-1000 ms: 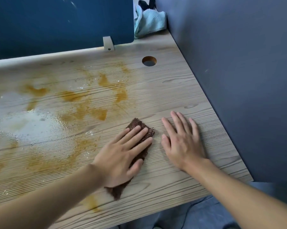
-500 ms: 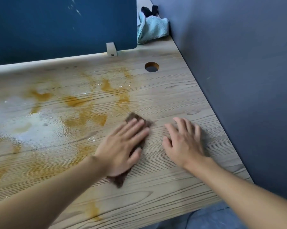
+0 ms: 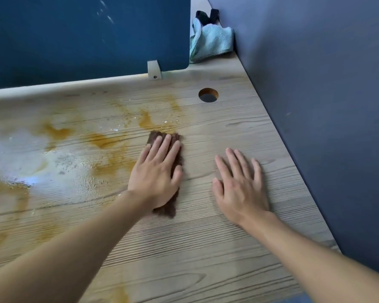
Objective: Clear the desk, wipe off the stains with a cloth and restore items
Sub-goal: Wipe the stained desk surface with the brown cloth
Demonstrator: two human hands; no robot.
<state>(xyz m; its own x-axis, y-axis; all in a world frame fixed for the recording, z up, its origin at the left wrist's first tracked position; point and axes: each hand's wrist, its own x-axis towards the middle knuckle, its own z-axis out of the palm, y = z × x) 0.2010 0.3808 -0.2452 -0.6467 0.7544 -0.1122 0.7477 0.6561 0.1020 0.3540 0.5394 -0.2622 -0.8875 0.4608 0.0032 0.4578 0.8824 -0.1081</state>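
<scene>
- left hand (image 3: 155,176) flat on brown cloth (image 3: 173,154), fingers straight, slightly apart
- right hand (image 3: 241,186) palm-down on desk (image 3: 206,248) right of cloth, fingers spread

The person's left hand (image 3: 155,178) and right hand (image 3: 241,189) were bare, with long, slender fingers and faint knuckle ridges across the backs. The left forearm (image 3: 75,243) and right forearm (image 3: 315,254) were bare too, right down to the view's lower edge.

2 cloths (image 3: 157,135) (image 3: 210,40) (1 brown, 1 teal), 2 hands (image 3: 155,173) (image 3: 241,186), 1 desk (image 3: 206,248).
</scene>
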